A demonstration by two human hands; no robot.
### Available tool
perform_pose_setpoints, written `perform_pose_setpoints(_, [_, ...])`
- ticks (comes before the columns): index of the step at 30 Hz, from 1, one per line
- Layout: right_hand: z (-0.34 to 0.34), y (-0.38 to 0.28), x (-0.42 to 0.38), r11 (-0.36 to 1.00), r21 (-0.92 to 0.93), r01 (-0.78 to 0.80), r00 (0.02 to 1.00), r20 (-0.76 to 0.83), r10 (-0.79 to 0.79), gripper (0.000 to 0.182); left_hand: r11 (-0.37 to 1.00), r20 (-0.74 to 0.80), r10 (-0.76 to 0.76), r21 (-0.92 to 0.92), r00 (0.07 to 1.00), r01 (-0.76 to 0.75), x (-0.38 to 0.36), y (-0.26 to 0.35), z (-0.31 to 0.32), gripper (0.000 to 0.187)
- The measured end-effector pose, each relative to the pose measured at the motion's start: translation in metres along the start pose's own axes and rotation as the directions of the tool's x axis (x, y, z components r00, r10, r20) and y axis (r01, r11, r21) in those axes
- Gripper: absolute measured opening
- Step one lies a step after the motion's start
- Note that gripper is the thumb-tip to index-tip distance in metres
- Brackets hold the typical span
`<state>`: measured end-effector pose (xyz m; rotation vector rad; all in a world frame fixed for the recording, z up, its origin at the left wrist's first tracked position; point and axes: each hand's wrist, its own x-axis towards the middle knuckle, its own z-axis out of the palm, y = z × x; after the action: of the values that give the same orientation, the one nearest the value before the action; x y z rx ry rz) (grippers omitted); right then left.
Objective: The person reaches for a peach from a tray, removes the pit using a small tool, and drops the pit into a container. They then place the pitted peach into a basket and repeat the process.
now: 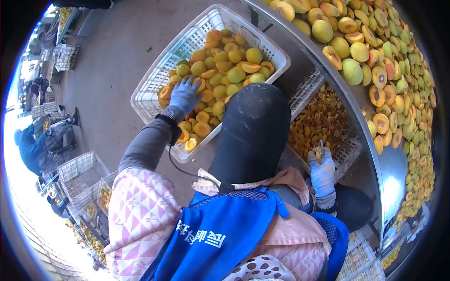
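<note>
My left hand (184, 96), in a grey-blue glove, rests on the fruit at the left side of a white plastic crate (140, 96). Its fingers are spread over yellow-orange fruit (220, 70), some halved and some whole. My right hand (322, 173), in a light glove, is closed around a small metal tool (321, 146). That hand is over the near edge of a second crate (347, 152) filled with small brown-orange pieces (318, 117). Whether the right hand also holds a fruit piece is too small to tell.
A metal table (349, 77) heaped with halved and whole fruit curves along the right. My knee (255, 126) stands between the two crates. Empty-looking white crates (82, 173) and a person in blue (30, 147) are at the left.
</note>
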<state>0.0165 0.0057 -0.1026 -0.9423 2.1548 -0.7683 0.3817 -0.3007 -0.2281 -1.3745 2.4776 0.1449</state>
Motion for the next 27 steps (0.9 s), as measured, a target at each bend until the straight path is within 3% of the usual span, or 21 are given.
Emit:
perform_pose_setpoints(1, [0.002, -0.001, 0.001, 1.0, -0.02, 0.001, 1.0, 0.005, -0.001, 0.025, 1.0, -0.141, 0.021, 0.022, 0.99, -0.018, 0.009, -0.004, 0.013, 0.06])
perform_pose_setpoints(4, [0.008, 0.0, 0.002, 0.996, -0.08, -0.026, 0.999, 0.021, 0.028, 0.025, 0.977, -0.039, -0.172, 0.118, 0.984, 0.175, 0.027, -0.013, 0.022, 0.076])
perform_pose_setpoints(7, [0.011, -0.003, 0.003, 0.991, -0.103, -0.082, 0.996, 0.036, 0.086, 0.025, 0.989, -0.072, -0.137, 0.038, 0.988, 0.14, 0.008, -0.034, 0.029, 0.082])
perform_pose_setpoints(8, [0.012, -0.007, 0.005, 0.993, -0.084, -0.087, 0.995, 0.037, 0.091, 0.025, 0.982, -0.077, -0.188, -0.043, 0.979, 0.185, 0.004, -0.049, 0.036, 0.08])
perform_pose_setpoints(11, [0.019, 0.0, 0.012, 0.997, 0.003, -0.079, 0.995, 0.058, 0.079, 0.025, 0.922, -0.067, -0.364, 0.117, 0.929, 0.369, -0.012, -0.073, 0.058, 0.074])
perform_pose_setpoints(15, [0.019, -0.009, 0.011, 0.992, -0.063, -0.11, 0.991, 0.074, 0.114, 0.026, 0.897, -0.078, -0.383, 0.207, 0.92, 0.391, 0.005, -0.067, 0.068, 0.062])
perform_pose_setpoints(16, [0.017, -0.005, 0.007, 0.99, -0.075, -0.116, 0.989, 0.083, 0.122, 0.027, 0.906, -0.124, -0.334, 0.233, 0.935, 0.354, 0.003, -0.069, 0.071, 0.059])
perform_pose_setpoints(20, [0.012, -0.006, 0.006, 0.994, -0.036, -0.102, 0.989, 0.099, 0.105, 0.028, 0.925, -0.044, -0.319, 0.203, 0.947, 0.321, 0.011, -0.067, 0.059, 0.052])
perform_pose_setpoints(23, [0.006, -0.001, 0.004, 0.994, -0.035, -0.102, 0.989, 0.103, 0.106, 0.029, 0.92, -0.057, -0.392, -0.012, 0.918, 0.392, 0.022, -0.041, 0.022, 0.049])
perform_pose_setpoints(24, [0.005, 0.001, 0.005, 0.994, -0.045, -0.098, 0.989, 0.106, 0.102, 0.03, 0.945, -0.255, -0.291, 0.076, 0.922, 0.319, 0.029, -0.039, 0.034, 0.048])
perform_pose_setpoints(27, [0.006, -0.005, 0.008, 0.99, -0.056, -0.127, 0.986, 0.097, 0.132, 0.032, 0.995, -0.227, -0.072, -0.087, 0.971, 0.054, 0.05, 0.01, 0.004, 0.061])
